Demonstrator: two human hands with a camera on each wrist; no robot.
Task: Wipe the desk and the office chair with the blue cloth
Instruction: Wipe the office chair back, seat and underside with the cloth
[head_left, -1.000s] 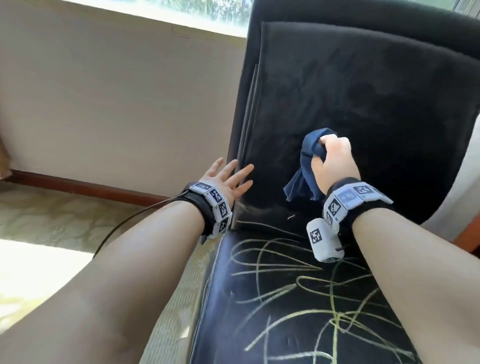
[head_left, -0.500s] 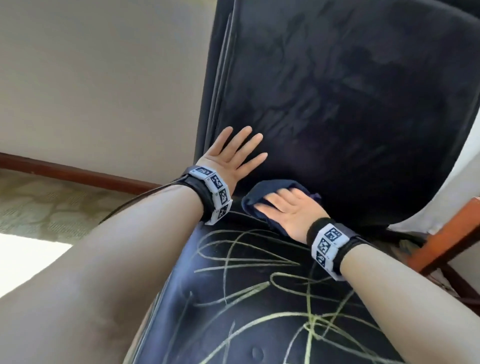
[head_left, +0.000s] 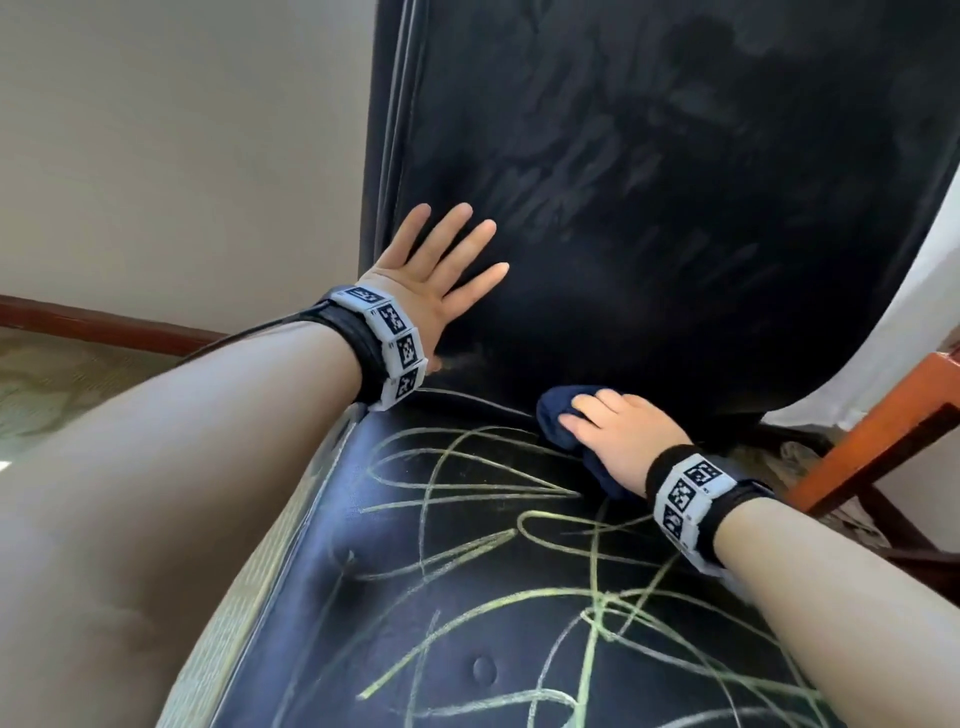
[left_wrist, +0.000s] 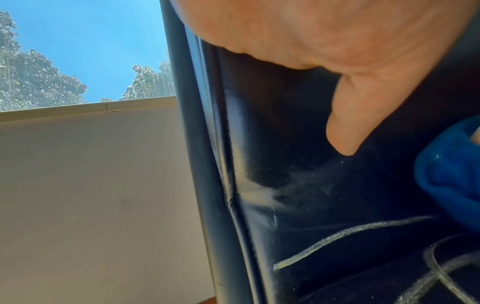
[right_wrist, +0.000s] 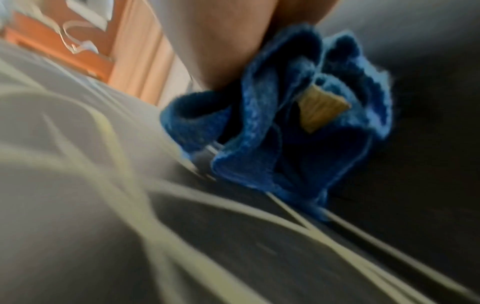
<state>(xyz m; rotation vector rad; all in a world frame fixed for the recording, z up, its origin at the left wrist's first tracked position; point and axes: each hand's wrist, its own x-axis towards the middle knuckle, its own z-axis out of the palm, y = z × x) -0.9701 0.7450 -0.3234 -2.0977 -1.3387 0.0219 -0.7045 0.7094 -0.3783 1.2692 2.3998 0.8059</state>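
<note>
The left hand (head_left: 423, 278) lies flat against the lower left edge of the backrest of the office chair (head_left: 649, 182), its fingers straight and spread, holding nothing. Only the left wrist view shows a window (left_wrist: 85, 51) with trees and blue sky above the wall. On the seat, yellow-green scribbles (head_left: 467, 483) cross the dark leather. Further right, the right hand (head_left: 621, 441) presses the blue cloth (head_left: 556, 415) down at the back of the seat, fingers stretched over it. The right wrist view, blurred, shows the bunched cloth under the palm.
</note>
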